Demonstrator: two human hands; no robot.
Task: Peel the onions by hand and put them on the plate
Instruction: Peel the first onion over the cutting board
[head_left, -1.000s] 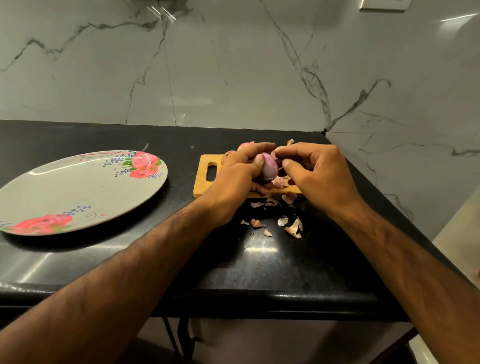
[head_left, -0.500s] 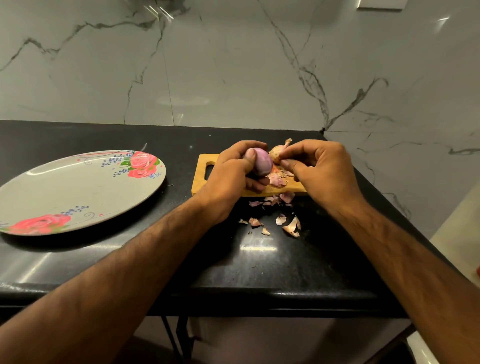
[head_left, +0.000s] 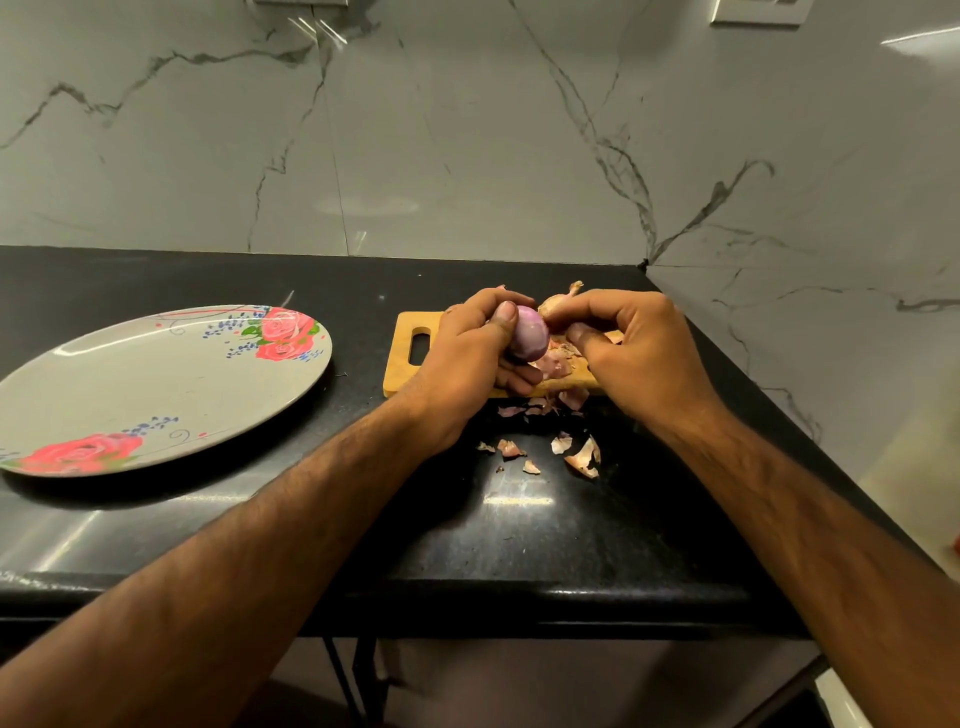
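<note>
At the far left of the black stone table (head_left: 519, 545) lies the oval grey plate with pink roses (head_left: 130, 384), with no onion on it yet. Right of it is the small wooden cutting board with a handle slot (head_left: 405, 364). Above the board, my left hand (head_left: 467, 358) has its grip closed round the smooth purple onion (head_left: 530, 338), thumb on top, fingers beneath. It looks nearly bare. Just behind it a brown, unpeeled onion with a dry stalk (head_left: 558, 304) shows. My right hand (head_left: 644, 358) is curled close against the onion's right side. I cannot tell whether that grip pinches skin or nothing. Papery pink skin scraps (head_left: 582, 457) litter the table in front. I judge I'm finishing the peel. Next, any last flake must come off before my left hand carries the onion well across to the plate.
</note>
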